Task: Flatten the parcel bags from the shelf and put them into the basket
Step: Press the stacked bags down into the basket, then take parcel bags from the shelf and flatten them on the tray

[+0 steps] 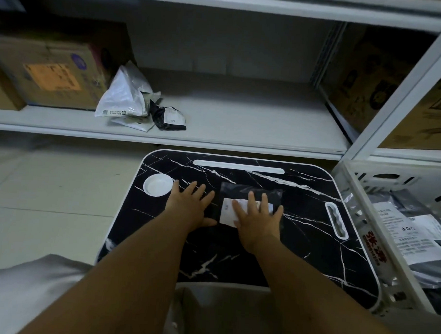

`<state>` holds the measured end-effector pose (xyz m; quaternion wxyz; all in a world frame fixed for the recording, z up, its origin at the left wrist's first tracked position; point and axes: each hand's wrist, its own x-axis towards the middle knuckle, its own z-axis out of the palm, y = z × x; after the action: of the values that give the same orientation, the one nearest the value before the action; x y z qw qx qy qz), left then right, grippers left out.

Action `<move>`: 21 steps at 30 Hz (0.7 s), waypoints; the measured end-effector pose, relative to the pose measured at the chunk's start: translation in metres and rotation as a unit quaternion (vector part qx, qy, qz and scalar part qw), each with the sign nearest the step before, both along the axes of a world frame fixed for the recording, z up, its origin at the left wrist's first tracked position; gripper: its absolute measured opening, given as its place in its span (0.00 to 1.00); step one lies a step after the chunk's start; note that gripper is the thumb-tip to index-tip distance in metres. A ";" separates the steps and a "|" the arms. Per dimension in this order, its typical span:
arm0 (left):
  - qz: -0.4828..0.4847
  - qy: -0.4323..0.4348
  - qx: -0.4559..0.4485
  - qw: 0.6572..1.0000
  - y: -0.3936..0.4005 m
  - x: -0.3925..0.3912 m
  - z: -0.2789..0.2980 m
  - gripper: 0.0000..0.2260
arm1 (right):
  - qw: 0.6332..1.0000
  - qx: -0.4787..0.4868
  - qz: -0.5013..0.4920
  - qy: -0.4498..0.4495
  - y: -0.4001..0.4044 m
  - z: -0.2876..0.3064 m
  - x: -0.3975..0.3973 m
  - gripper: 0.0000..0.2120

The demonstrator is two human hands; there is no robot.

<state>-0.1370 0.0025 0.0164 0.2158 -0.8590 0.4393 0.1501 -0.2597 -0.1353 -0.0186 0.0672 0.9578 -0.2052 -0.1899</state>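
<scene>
Hands flat, both of mine pressing down on the counter [299, 246], a black marble-patterned top with a white rim. My right hand [256, 219] lies palm down with fingers spread on the white label of a dark parcel bag [253, 191], which lies flat near the middle of the counter, its far edge well short of the long white slot [239, 166] along the counter's far rim. My left hand [191, 206] is spread open just beside it, palm down at the bag's left edge; I cannot tell whether it rests on the bag or on bare counter. Neither hand grips anything. A round white recess [158, 185] sits just left of my left fingertips, and a narrow white-edged slot [337, 220] runs near the counter's right rim, with bare marbled surface between it and the bag. The white slatted basket [363, 223] stands just beside the counter's right edge, already holding flat bags [413, 233] with printed labels. Beyond the counter, on the shelf [241, 117], a crumpled white bag [126, 94] and a crumpled dark bag [169, 118] lie together near the shelf's front lip, next to a cardboard box [54, 76]; the shelf board to their right is open up to the metal upright [399, 94].
</scene>
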 end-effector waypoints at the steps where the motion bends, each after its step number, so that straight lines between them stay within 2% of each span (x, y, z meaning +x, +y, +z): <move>1: -0.001 0.001 -0.007 1.000 -0.003 0.002 0.003 0.35 | 1.000 -0.003 -0.009 0.011 -0.004 0.003 0.001 0.31; 4: -0.005 -0.003 -0.019 1.000 -0.015 0.002 0.008 0.33 | 0.998 0.001 -0.049 0.044 -0.014 0.011 0.007 0.36; 13: -0.008 0.016 -0.062 0.998 -0.030 0.006 0.013 0.31 | 0.993 0.040 -0.091 0.060 -0.017 0.027 0.025 0.39; 16: 0.021 0.012 -0.102 0.995 -0.021 0.024 0.030 0.30 | 0.995 0.043 -0.087 0.000 -0.006 0.040 0.044 0.37; 21: 0.105 0.002 -0.167 0.980 0.009 0.060 0.044 0.28 | 0.992 0.028 -0.041 -0.118 0.023 0.059 0.086 0.26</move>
<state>-0.0773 0.0111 0.0601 0.0511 -0.9242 0.3656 0.0982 -0.1735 -0.1120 0.0403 0.0080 0.9657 -0.2457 -0.0837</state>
